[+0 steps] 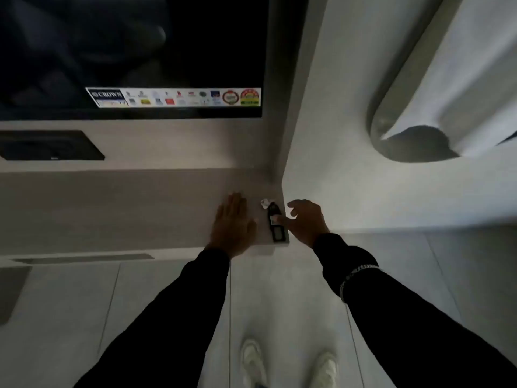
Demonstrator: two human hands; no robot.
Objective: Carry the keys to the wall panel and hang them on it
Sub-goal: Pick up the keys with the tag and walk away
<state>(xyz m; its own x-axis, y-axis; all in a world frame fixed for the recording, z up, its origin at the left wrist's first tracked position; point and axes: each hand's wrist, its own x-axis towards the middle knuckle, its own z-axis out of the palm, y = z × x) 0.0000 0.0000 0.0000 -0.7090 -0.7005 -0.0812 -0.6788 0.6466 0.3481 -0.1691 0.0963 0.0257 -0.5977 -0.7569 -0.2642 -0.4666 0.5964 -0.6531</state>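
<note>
The keys lie on the right end of a grey ledge: a black fob, a small white piece at the far end and a black rectangular tag near the ledge's front edge. My right hand hovers just right of them with its fingers spread, and its thumb tip touches the fob. My left hand rests flat, palm down, on the ledge a little left of the keys. I cannot tell which surface is the wall panel.
A dark TV screen with a sticker strip hangs above the ledge, with a black box below it on the left. A pale wall rises at the right, bearing a rounded recess. Pale floor and my white shoes lie below.
</note>
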